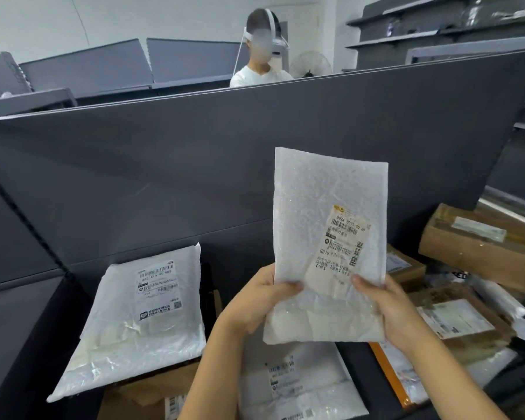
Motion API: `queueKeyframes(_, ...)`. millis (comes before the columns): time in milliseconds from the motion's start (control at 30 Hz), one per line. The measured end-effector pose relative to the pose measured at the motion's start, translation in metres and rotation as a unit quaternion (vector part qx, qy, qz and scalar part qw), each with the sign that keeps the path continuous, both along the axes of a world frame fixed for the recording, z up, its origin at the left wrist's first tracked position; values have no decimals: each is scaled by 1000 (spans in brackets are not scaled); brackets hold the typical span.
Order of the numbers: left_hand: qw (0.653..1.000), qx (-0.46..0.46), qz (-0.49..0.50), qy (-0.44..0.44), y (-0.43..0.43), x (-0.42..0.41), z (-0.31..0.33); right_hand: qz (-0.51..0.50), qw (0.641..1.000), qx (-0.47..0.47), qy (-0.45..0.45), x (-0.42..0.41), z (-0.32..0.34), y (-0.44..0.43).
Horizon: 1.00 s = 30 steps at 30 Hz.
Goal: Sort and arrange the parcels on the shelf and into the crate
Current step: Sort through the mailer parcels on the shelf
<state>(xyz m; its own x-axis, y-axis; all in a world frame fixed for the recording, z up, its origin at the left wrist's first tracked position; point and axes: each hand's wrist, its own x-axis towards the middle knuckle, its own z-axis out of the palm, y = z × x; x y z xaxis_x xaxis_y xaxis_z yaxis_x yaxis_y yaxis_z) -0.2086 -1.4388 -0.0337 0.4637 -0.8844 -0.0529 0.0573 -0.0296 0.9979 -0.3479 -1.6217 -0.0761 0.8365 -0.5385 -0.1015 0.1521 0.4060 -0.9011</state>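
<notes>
Both hands hold a white bubble mailer [322, 237] upright above the shelf: the left hand [255, 301] grips its lower left edge, the right hand [385, 307] its lower right. Below lie another white parcel [140, 322] and brown boxes [479, 247]; beyond rises a grey panel [225, 153]

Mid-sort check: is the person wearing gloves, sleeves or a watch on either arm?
No gloves: the left hand and right hand are bare, and no ring is visible. The left forearm and right forearm are bare too. No sleeve, watch or band shows down to the frame's bottom edge.
</notes>
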Motion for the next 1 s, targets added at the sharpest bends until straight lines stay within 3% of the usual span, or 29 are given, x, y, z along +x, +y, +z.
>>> queueKeyframes(200, 996, 39, 63, 43, 3, 1, -5, 27, 999, -13, 33, 4, -1, 9)
queueKeyframes(367, 957, 190, 220, 16, 3, -5, -67, -8, 988, -99, 119, 6, -37, 12)
queueKeyframes(500, 924, 285, 255, 9, 8, -26, -125, 30, 975, -148, 161, 5, -86, 21)
queueKeyframes(667, 886, 414, 201, -54, 20, -46, -167, 51, 960, -151, 228, 11, -138, 37)
queueKeyframes(900, 876, 443, 174, -75, 29, -53, -197, 96, 953, -165, 235, 38, -174, 50)
queueKeyframes(1000, 874, 453, 123, -128, 32, -61, -212, 129, 932, -216, 259, 49, -185, 58)
